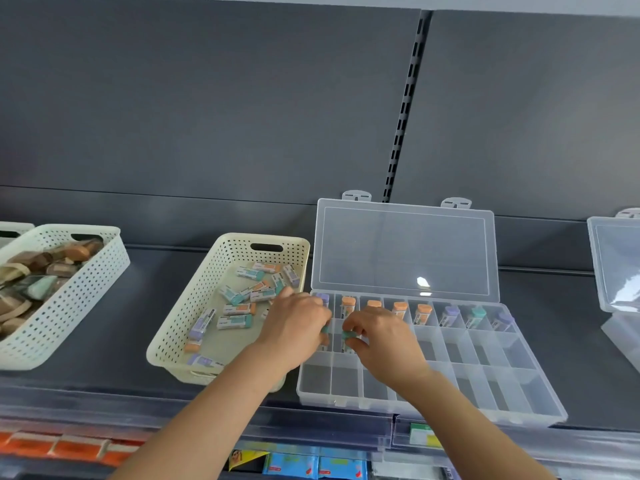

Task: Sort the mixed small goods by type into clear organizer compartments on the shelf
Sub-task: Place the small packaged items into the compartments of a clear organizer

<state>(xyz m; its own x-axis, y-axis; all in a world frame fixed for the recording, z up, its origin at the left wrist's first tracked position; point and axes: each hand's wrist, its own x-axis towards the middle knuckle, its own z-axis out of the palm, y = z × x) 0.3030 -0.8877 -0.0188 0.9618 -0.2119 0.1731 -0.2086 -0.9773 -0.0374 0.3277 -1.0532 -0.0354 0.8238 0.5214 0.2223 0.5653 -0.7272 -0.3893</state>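
Small teal-tipped eraser (pixel 325 329) pinched in left hand (pixel 294 323); second teal-tipped eraser (pixel 347 336) pinched in right hand (pixel 381 336). Both sit over the two leftmost second-row compartments of the clear plastic organizer box (pixel 536 403). Back row: one eraser upright per compartment. Clear lid (pixel 403 249) stands open at the rear. Cream perforated basket (pixel 194 306) of loose erasers lies just beside the box's left edge. Box front wall is near the lip of the dark grey shelf (pixel 145 306). A second cream basket (pixel 69 299) lies well apart to the left, shelf between.

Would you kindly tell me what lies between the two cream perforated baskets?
In the head view, only bare dark shelf separates the left basket from the right basket.
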